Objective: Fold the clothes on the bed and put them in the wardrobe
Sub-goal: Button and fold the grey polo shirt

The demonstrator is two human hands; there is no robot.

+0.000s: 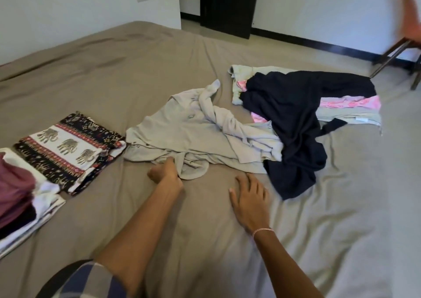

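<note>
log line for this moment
left hand: holds grey shirt | right hand: rests on bed | folded: elephant cloth | unfolded: dark garment

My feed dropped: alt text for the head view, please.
The left hand grips the edge of a crumpled grey shirt on the bed; the right hand rests open beside it. To its left lie folded clothes; to its right, an unfolded dark pile.

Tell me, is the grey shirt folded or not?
Not folded: the grey shirt lies crumpled, sleeves twisted; the left hand grips its edge.
</note>
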